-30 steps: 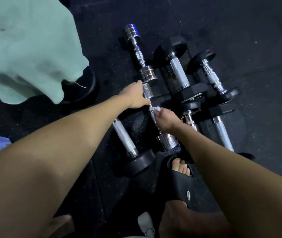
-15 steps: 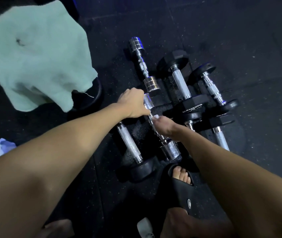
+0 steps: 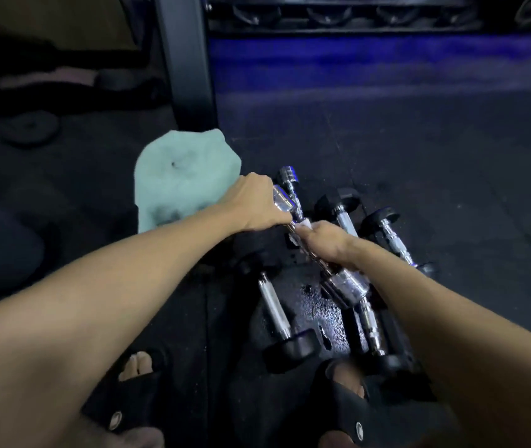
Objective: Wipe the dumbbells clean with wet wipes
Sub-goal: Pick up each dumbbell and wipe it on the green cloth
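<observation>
A small chrome dumbbell (image 3: 343,286) is held off the floor above a cluster of dumbbells. My left hand (image 3: 254,203) grips its far chrome head. My right hand (image 3: 325,240) wraps a white wet wipe (image 3: 306,225) around its handle. Below lie a black-headed dumbbell with a chrome handle (image 3: 273,307), another one (image 3: 369,321) under my right forearm, and a third (image 3: 393,236) to the right. A second chrome dumbbell (image 3: 288,175) pokes out behind my left hand.
A teal towel (image 3: 186,176) lies draped to the left of the dumbbells. A black rack upright (image 3: 186,59) stands behind it, and a weight plate (image 3: 29,126) lies far left. My feet in black sandals (image 3: 134,376) stand on the dark rubber floor (image 3: 419,156).
The chrome dumbbell has come up off the floor, held in both hands. My view has tilted upward, bringing in the rack and the blue-lit floor.
</observation>
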